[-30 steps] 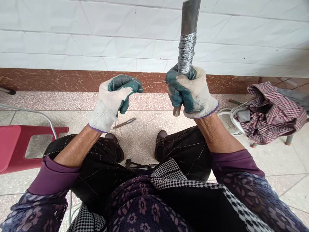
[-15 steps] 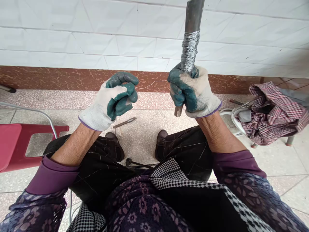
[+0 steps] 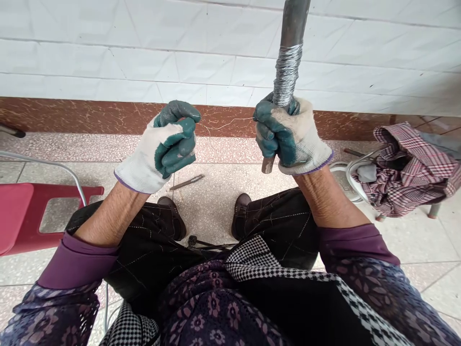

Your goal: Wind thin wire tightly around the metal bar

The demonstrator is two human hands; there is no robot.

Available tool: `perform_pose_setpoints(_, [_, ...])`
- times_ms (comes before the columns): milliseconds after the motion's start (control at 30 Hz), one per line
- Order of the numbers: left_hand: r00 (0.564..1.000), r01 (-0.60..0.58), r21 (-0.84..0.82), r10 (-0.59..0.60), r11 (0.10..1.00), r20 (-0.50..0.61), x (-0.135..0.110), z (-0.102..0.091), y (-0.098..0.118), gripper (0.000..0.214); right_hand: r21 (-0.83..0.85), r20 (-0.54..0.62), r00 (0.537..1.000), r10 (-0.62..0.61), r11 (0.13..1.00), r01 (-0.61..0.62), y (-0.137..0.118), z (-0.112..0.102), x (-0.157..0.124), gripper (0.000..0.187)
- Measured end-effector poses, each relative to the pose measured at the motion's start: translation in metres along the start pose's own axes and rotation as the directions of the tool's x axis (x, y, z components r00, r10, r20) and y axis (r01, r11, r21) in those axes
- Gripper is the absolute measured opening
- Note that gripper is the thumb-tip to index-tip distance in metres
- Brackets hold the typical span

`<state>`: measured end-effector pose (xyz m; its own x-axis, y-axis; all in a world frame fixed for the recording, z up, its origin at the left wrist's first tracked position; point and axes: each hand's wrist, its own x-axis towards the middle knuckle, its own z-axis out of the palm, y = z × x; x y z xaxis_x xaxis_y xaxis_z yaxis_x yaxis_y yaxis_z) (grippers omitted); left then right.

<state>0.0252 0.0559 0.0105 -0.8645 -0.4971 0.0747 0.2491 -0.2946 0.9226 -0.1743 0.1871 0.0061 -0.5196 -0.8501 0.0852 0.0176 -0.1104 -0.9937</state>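
Both hands wear white knit gloves with green-coated fingers. My right hand (image 3: 284,132) is closed round the lower part of a dark metal pipe (image 3: 295,24), held upright but leaning slightly right. Silvery thin wire (image 3: 287,74) is wound in many turns on the pipe, just above my fist. From the right fingers a loose strand crosses to my left hand (image 3: 169,142), sagging a little, with a fine curl hanging near the left fingertips. The left fingers are pinched together on the strand; its very end there is hard to make out.
A rusty rod-like tool (image 3: 187,182) lies on the speckled floor between hands and feet. At left stands a red plastic chair (image 3: 21,211). On the right, checked cloth (image 3: 414,168) lies over a low stool beside a white round container (image 3: 344,180). A tiled wall rises ahead.
My left hand has moved slightly left and its fingers have closed more tightly. The right hand and pipe have shifted a little to the right.
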Motion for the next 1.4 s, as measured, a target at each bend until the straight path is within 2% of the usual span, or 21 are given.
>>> perform_pose_setpoints(67, [0.997, 0.056, -0.001, -0.056, 0.998, 0.045, -0.002, -0.002, 0.002, 0.013, 0.013, 0.019, 1.000, -0.007, 1.000, 0.007, 0.000, 0.000, 0.000, 0.028])
perform_pose_setpoints(200, [0.988, 0.143, 0.205, -0.150, 0.968, 0.019, -0.004, 0.001, 0.005, 0.021, 0.015, 0.025, 0.999, -0.021, 1.000, 0.021, 0.000, -0.001, 0.000, 0.028])
perform_pose_setpoints(300, [0.994, 0.111, 0.311, -0.111, 0.944, -0.017, -0.003, 0.006, 0.006, 0.018, -0.005, 0.013, 0.999, -0.042, 0.999, 0.042, -0.001, -0.001, 0.000, 0.023])
perform_pose_setpoints(400, [0.983, 0.142, 0.424, -0.077, 0.894, -0.166, -0.001, 0.014, 0.006, 0.006, -0.018, -0.010, 1.000, -0.021, 1.000, 0.021, -0.001, -0.001, 0.000, 0.027])
perform_pose_setpoints(533, [0.939, 0.207, 0.495, -0.029, 0.844, -0.343, 0.002, 0.021, 0.006, 0.014, 0.000, -0.006, 1.000, -0.022, 1.000, 0.022, 0.000, -0.001, 0.001, 0.028])
perform_pose_setpoints(733, [0.921, 0.207, 0.563, 0.035, 0.800, -0.387, 0.002, 0.023, 0.006, 0.012, -0.068, -0.027, 0.999, 0.021, 0.997, -0.022, -0.001, 0.002, -0.001, 0.036])
perform_pose_setpoints(833, [0.921, 0.202, 0.585, 0.051, 0.785, -0.386, 0.003, 0.021, 0.006, 0.019, -0.077, -0.025, 1.000, -0.006, 0.997, 0.004, -0.001, 0.005, -0.003, 0.035])
perform_pose_setpoints(967, [0.936, 0.131, 0.544, 0.076, 0.829, -0.343, 0.004, 0.017, 0.004, 0.022, -0.073, -0.004, 1.000, -0.027, 0.997, 0.027, -0.002, 0.007, -0.006, 0.034])
perform_pose_setpoints(1167, [0.959, 0.053, 0.578, 0.121, 0.815, -0.257, 0.000, 0.012, 0.007, 0.024, -0.039, -0.008, 0.999, -0.054, 0.998, 0.054, -0.002, 0.000, -0.004, 0.028])
perform_pose_setpoints(1300, [0.966, 0.023, 0.716, 0.170, 0.698, -0.197, -0.004, 0.008, 0.011, 0.035, 0.042, 0.009, 0.997, -0.083, 0.996, 0.082, -0.001, -0.006, 0.000, 0.021])
perform_pose_setpoints(1400, [0.963, 0.002, 0.851, 0.227, 0.525, -0.143, -0.006, 0.005, 0.011, 0.036, 0.049, 0.000, 0.999, -0.050, 0.998, 0.050, -0.002, -0.005, 0.001, 0.029])
